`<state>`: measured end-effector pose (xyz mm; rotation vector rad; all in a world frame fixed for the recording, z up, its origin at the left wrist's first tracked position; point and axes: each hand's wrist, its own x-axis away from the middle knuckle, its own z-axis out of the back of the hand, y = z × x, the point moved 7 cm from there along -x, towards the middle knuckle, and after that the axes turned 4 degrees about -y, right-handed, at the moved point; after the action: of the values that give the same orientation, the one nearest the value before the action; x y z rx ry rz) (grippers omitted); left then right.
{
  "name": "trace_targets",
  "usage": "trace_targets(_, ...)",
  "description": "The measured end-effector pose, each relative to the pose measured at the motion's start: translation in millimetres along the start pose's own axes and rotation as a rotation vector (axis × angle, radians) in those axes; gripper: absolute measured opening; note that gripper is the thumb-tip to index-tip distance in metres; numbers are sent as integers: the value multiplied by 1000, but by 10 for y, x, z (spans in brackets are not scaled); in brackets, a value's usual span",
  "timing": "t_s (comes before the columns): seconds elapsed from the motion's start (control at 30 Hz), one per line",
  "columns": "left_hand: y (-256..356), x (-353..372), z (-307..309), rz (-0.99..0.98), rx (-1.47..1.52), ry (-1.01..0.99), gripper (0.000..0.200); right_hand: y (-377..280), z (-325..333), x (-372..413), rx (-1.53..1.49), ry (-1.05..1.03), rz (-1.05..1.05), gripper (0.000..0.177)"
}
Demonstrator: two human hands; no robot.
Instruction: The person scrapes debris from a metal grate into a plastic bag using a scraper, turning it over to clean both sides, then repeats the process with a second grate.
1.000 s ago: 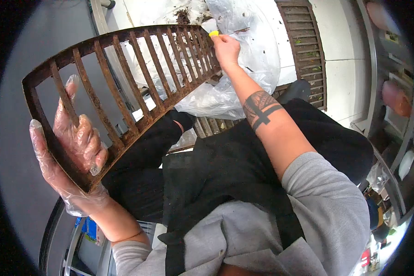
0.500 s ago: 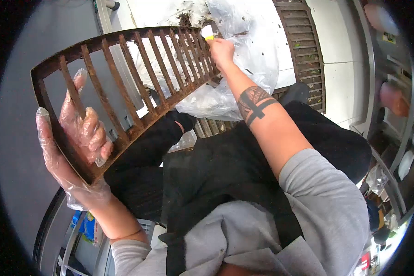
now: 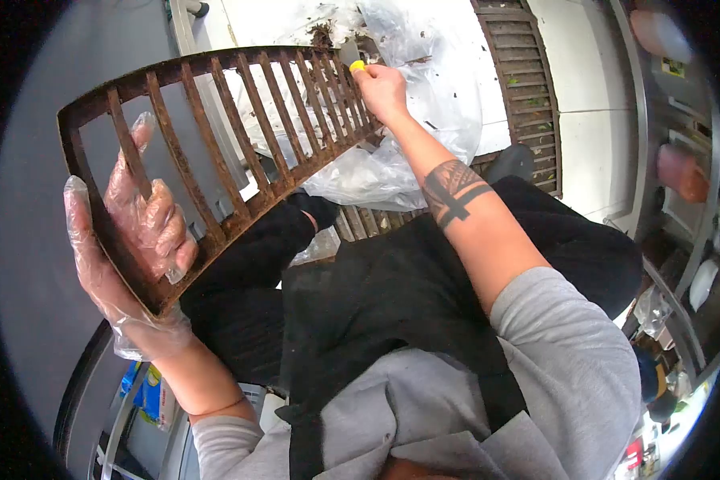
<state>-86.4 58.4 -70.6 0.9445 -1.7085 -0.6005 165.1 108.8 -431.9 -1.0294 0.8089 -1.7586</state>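
Observation:
A long, rusty metal drain grate point(image 3: 269, 197) is held up at a slant, its near end in my left hand point(image 3: 160, 232). That hand wears a clear plastic glove; its thumb is outside the end bar, with the fingers curled through the slots. My bare right hand point(image 3: 384, 91) is at the grate's far end, closed round a small tool with a yellow end point(image 3: 358, 66). The rest of the tool is hidden by the hand and the bars, so its kind does not show.
Clear plastic sheeting point(image 3: 452, 112) covers white floor tiles beyond the grate, with dark dirt point(image 3: 322, 34) scattered on it. Another slatted grate point(image 3: 528, 88) lies to the right. A grey panel point(image 3: 32, 240) stands at left; metal shelving point(image 3: 672, 272) stands at right.
My right hand has turned and shifted slightly left; the tool's white part, seen before, is out of sight and its yellow end shows. The grate and left hand have barely moved.

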Motion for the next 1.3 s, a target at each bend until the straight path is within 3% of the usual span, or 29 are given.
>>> trace_targets(0.1,-17,30,-36,-3,-25,-7,88,90,21,-16,28,33,-125,34)
trace_targets(0.37,-28,16,16,-52,-41,31,86,-31,-144,-26,138,21,-158,29)
trace_targets(0.47,-24,31,-12,-8,-15,-33,90,-18,-213,7,112,125,-2,30)
trace_targets(0.57,-28,28,37,5,20,-55,91,31,-186,34,70,57,42,31)
trace_targets(0.7,-27,-9,57,20,14,-76,91,109,-168,-7,-22,-22,53,35)
trace_targets(0.87,-16,-28,63,19,33,-48,90,163,-41,-114,186,-31,42,35)
trace_targets(1.0,-63,-11,33,-35,-10,33,87,191,-130,-154,171,-39,-23,36)
trace_targets(1.2,-50,-30,40,-43,-12,12,87,138,-122,-134,-7,-13,87,39)
trace_targets(1.27,-57,-42,27,-22,-10,16,87,299,-219,-190,-253,-194,-98,38)
trace_targets(1.3,-59,-55,18,-19,-11,11,87,333,-182,-199,-253,-189,-101,38)
